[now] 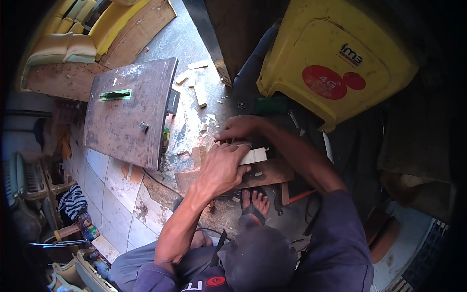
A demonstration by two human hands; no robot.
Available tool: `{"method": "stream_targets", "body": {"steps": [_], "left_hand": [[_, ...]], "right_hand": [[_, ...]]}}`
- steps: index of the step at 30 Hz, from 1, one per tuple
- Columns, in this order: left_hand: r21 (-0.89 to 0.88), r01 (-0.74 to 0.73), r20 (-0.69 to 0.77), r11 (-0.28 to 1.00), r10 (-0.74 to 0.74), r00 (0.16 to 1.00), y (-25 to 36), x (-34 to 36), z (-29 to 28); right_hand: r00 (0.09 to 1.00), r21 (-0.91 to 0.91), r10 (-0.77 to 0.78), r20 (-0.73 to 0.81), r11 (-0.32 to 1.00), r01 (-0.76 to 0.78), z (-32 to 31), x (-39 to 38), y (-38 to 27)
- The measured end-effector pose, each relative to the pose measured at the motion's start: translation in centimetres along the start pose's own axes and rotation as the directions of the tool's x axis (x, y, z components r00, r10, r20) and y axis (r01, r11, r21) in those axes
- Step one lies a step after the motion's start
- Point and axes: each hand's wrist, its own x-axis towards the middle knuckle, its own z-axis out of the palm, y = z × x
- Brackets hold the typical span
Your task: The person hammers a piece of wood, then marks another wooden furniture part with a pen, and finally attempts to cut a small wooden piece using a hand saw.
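My left hand [222, 165] lies over a pale wooden block [254, 155], its fingers bent across the block's left part and its thumb on the near side. The block rests on a low brown wooden bench [272, 173] in front of my foot. Just beyond it, my right hand [239, 127] reaches in from the right with curled fingers, close to the left fingertips. Whatever those fingers grip is hidden. A small upright piece of wood [197, 156] stands left of my left hand.
A rust-brown tabletop panel [129, 112] with a slot stands at left. Offcuts [200, 93] and sawdust litter the floor beyond my hands. At upper right is a yellow plastic chair [335, 63]. A red-handled tool [300, 196] lies right of my foot; a yellow sofa [114, 29] stands far left.
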Motion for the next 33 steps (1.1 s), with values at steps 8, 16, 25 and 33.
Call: {"method": "stream_targets", "body": {"steps": [8,16,25,33], "left_hand": [[0.069,0.120,-0.100,0.990,-0.113,0.989,-0.5,-3.5,-2.4],[0.061,0.082,-0.086,0.995,-0.076,0.993,-1.2,-4.0,-2.1],[-0.126,0.114,-0.113,0.985,-0.128,0.985,-2.0,-5.3,-3.6],[-0.088,0.041,-0.154,0.995,-0.054,0.987,-2.1,-4.0,-3.2]], "right_hand": [[0.989,0.007,-0.027,-0.145,1.000,0.028,-3.0,-6.6,0.4],[0.994,0.207,0.070,0.079,0.975,-0.085,-1.0,0.6,1.7],[0.981,-0.027,0.109,-0.158,0.993,-0.115,-3.7,-7.1,3.7],[0.997,0.232,-0.063,-0.043,0.970,0.071,-0.9,0.8,-0.6]]}}
